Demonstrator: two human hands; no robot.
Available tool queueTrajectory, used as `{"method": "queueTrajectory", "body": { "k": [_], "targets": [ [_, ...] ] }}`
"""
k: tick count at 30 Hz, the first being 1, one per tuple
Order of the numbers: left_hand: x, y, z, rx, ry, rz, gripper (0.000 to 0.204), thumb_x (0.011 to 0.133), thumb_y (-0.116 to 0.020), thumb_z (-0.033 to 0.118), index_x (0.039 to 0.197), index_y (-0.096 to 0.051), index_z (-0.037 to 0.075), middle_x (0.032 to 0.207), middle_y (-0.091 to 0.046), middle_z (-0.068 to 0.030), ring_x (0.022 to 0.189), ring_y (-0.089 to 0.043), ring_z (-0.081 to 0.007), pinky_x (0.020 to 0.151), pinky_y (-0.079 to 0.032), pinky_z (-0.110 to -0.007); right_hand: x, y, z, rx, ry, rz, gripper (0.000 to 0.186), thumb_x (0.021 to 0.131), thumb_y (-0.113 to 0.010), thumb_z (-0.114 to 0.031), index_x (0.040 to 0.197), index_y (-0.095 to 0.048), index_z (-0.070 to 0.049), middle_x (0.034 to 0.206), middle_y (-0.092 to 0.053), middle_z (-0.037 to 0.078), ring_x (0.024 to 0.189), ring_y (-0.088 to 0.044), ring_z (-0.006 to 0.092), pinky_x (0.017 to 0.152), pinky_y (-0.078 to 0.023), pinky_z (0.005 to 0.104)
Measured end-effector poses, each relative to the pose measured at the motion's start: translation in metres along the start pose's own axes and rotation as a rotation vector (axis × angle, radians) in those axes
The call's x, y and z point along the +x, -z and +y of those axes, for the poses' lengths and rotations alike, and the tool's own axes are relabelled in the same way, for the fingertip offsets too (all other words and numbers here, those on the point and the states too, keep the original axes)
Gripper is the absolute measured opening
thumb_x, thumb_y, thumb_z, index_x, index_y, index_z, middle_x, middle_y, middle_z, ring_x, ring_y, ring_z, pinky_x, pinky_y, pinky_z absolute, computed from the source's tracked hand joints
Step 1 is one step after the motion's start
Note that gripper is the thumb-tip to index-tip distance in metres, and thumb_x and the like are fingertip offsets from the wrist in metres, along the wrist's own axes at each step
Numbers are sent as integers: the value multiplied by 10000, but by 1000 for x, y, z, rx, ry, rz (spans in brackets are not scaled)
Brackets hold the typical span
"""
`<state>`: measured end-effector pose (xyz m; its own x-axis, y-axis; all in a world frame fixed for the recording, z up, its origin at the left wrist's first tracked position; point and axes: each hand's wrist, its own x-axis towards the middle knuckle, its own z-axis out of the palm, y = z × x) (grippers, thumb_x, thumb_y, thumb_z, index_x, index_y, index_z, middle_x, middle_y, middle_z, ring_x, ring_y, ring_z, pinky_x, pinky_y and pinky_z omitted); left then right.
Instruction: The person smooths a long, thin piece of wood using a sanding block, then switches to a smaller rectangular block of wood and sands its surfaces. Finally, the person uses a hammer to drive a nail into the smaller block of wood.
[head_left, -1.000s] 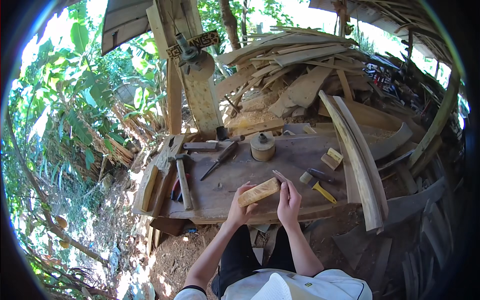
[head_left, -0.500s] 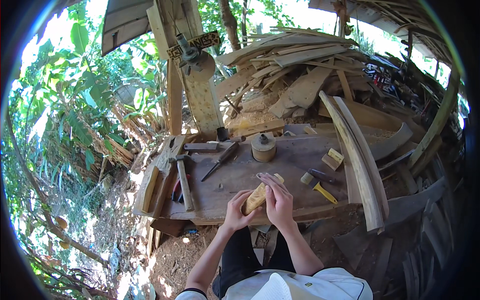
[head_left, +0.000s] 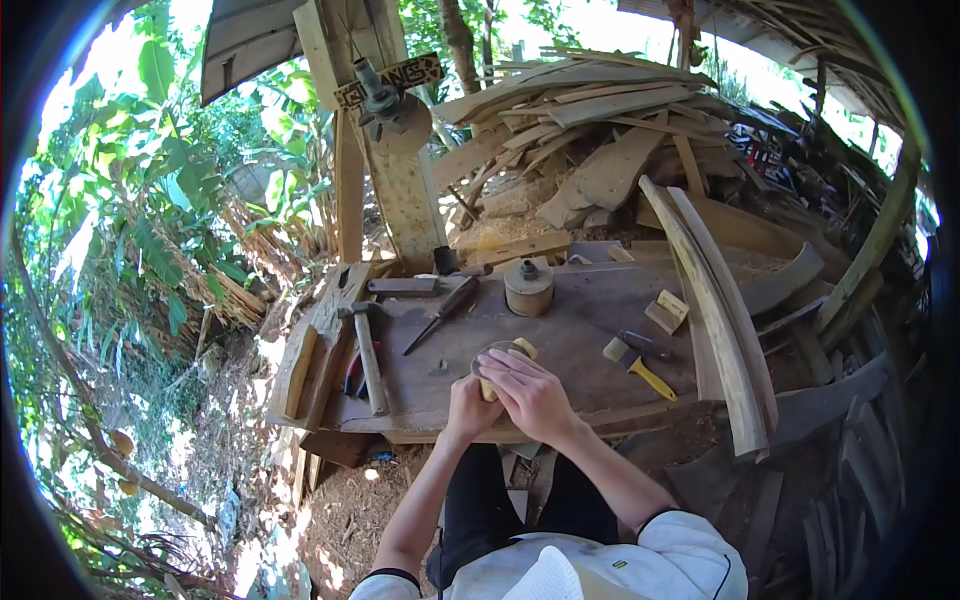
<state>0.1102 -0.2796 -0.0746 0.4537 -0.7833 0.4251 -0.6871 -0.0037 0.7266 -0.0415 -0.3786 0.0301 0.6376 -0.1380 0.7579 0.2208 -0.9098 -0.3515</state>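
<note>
Both hands (head_left: pixel 515 395) close together, curled.

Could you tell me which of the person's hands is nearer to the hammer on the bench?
Left. The left hand grips the wood block just right of the hammer; the right hand lies over the block, farther from the hammer.

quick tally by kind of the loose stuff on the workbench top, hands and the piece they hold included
hands: 2, left hand, right hand
held wood block: 1
hammer: 1
chisel: 1
yellow-handled tool: 1
round wooden piece: 1
small wood offcut: 1
total: 8
</note>
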Motion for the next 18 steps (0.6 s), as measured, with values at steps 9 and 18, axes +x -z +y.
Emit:
{"method": "queueTrajectory", "body": {
  "k": [9, 18],
  "targets": [
    [6, 3, 48, -141, -60, 136, 457, 873, -881, 179, 1260, -716, 3, 1051, -788, -210, 990, -795, -347, 840, -612, -383, -3, 8, 50, -82, -163, -5, 348, 1005, -608, -24, 1349, -657, -33, 1304, -727, 183, 1225, -694, 369, 1013, -578, 472],
    [7, 3, 33, -116, -41, 98, 431, 815, -890, 163, 1176, -722, -4, 989, -777, -220, 920, -790, -362, 787, -609, -409, 4, 13, 47, -60, 86, -96, 421, 946, -683, -64, 1366, -668, -43, 1335, -714, 171, 1272, -678, 358, 1079, -550, 484]
  ]
}}
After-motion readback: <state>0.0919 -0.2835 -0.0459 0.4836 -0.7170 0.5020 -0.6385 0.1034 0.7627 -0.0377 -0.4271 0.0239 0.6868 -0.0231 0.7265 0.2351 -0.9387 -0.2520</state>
